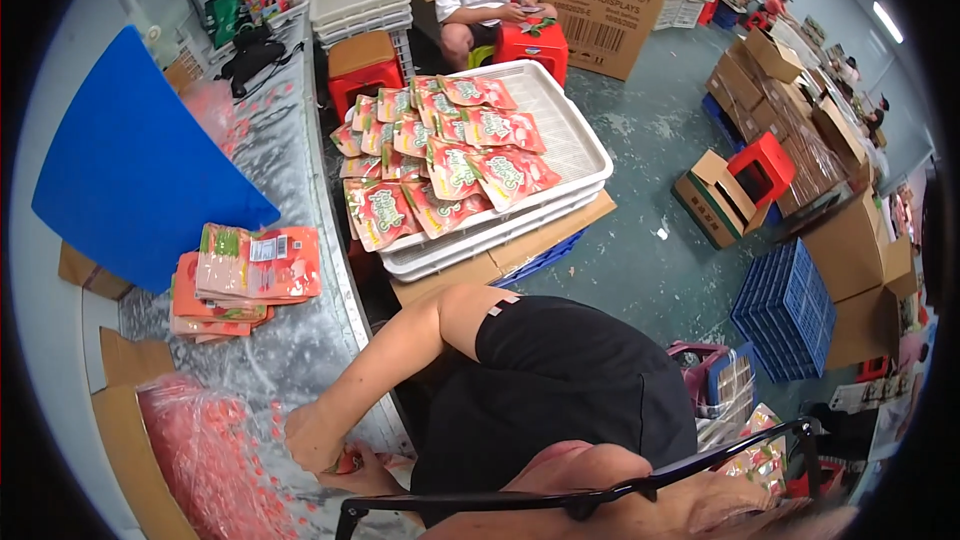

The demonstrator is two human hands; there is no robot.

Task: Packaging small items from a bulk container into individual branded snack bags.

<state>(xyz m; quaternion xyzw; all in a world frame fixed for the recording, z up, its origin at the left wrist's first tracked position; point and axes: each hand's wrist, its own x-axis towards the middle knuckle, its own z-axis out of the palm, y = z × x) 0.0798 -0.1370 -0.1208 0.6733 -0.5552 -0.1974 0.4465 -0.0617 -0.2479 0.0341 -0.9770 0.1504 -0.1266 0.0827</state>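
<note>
Packet [348, 463] | between right hand [313, 440] and left hand [368, 472] | grip: closure obscured, cannot tell

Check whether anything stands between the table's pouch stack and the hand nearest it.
Nothing visible does: mostly tabletop shows between that hand and the pouch stack. The pink plastic-wrapped heap lies off to picture left of the hand.
</note>
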